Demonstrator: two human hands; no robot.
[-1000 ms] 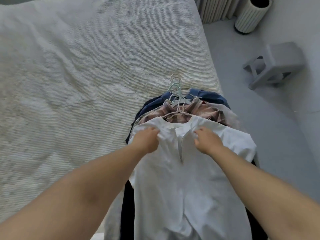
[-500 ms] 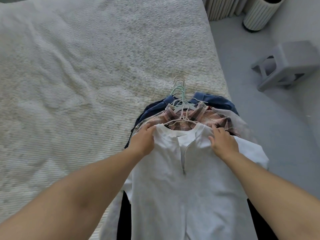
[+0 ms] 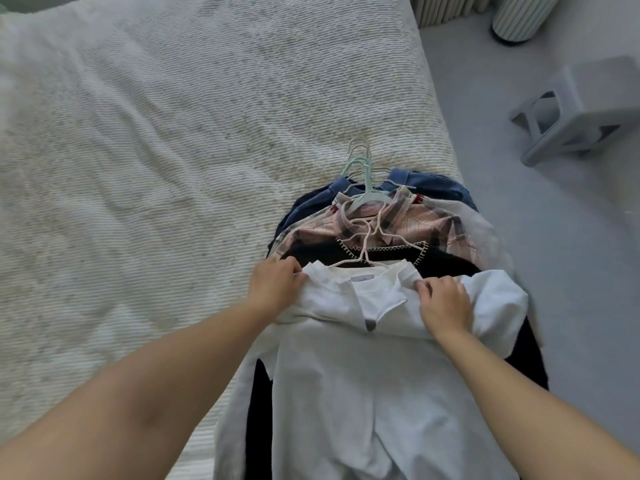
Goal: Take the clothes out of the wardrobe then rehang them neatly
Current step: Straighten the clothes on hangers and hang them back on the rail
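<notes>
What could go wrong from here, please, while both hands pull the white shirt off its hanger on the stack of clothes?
1. The white shirt's hanger lies tangled among the other hangers' hooks, so pulling may drag those along.
2. The left hand and right hand bunch the shoulders, which may crease or stretch the collar.
3. The stack lies at the bed edge; a tug might slide garments like the black top to the floor.

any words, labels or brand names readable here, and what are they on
No text here can be read.
Neck tag inside the collar of the white shirt: a small pale patch with a faint mark, too small and blurred to read.
The other clothes, hangers and stool show no lettering.
</notes>
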